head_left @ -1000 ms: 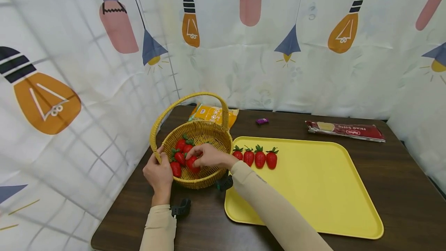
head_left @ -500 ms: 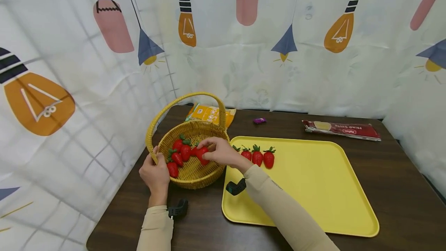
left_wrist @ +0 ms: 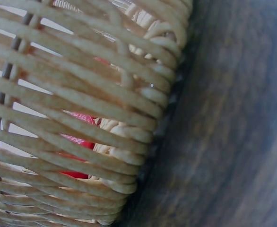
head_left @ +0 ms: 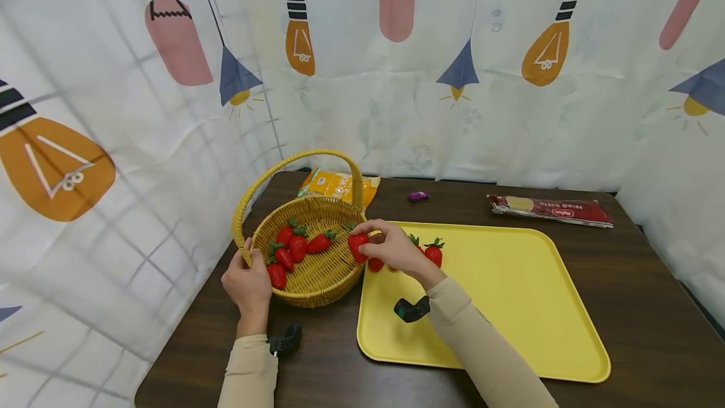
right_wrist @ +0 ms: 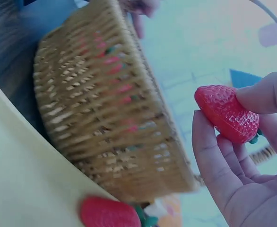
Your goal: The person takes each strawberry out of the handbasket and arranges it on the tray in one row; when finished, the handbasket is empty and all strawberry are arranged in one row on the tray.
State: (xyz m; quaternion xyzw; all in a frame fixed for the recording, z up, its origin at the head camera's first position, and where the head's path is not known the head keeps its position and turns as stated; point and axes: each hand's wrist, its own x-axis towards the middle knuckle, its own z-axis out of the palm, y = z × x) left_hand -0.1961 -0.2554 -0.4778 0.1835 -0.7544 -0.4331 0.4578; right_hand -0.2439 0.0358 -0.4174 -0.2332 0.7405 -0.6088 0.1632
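Between thumb and fingers my right hand (head_left: 394,249) pinches a red strawberry (right_wrist: 228,113) with green leaves, held up at the right rim of the yellow wicker basket (head_left: 328,294). My left hand (head_left: 249,282) grips the basket's left side at the foot of its handle. Several strawberries (head_left: 297,248) lie in the basket, mostly toward its left side. On the yellow tray (head_left: 487,307) a row of strawberries (head_left: 433,253) runs along the far left edge, partly hidden behind my right hand. Only the basket's weave and bits of red show in the left wrist view.
An orange snack bag (head_left: 340,186) lies behind the basket. A small purple wrapped sweet (head_left: 418,196) is at the back of the dark table (head_left: 323,357). A long red packet (head_left: 550,210) lies behind the tray. A patterned curtain (head_left: 362,106) hangs behind the table.
My right hand has lifted a strawberry out of the basket and moved right, to the basket's rim beside the tray. My left hand keeps its grip on the basket.
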